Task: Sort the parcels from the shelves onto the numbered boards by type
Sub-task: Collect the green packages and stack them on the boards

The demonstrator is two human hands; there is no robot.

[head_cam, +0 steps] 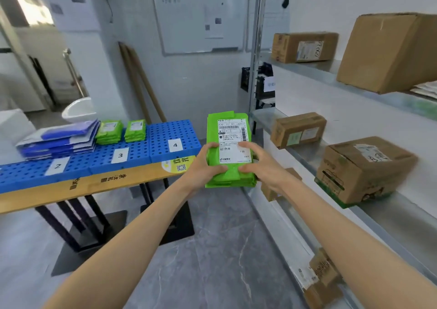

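Between left hand (203, 165) and right hand (263, 165) sit gripped green parcels (228, 131).

A small parcel depot's sorting room: metal shelves (314, 69) along the right wall carry labelled cardboard boxes (305, 46), blue boards (165, 131) with number cards (175, 145) cover a table (94, 187) and hold stacked mail bags (110, 131), and a whiteboard (189, 25) hangs behind.
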